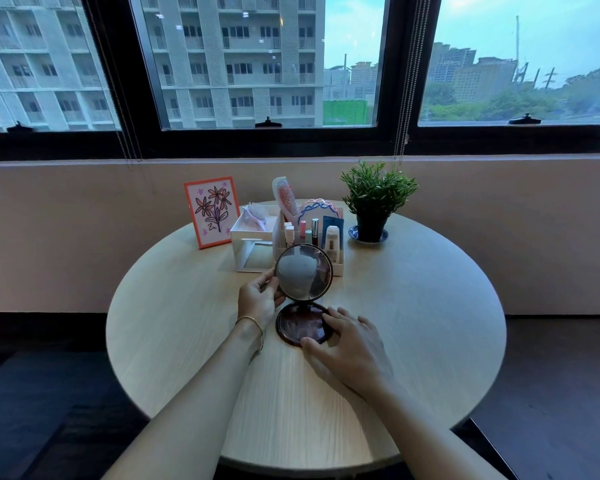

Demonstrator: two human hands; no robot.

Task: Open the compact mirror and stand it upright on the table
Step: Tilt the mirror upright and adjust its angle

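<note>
A round dark-brown compact mirror [303,273] stands open in the middle of the round pale wooden table [187,323]. Its upper half is upright and faces me. Its lower half [300,325] lies flat on the tabletop. My left hand [258,297] pinches the left rim of the upright half between thumb and fingers. My right hand [349,344] rests with spread fingers on the right and near edge of the flat half, pressing it down.
Just behind the mirror stands a white organiser [257,247] with a hairbrush, comb, lipsticks and tubes. A framed flower drawing [212,211] stands at back left, a potted plant [374,199] on a saucer at back right. A wall and windows lie beyond.
</note>
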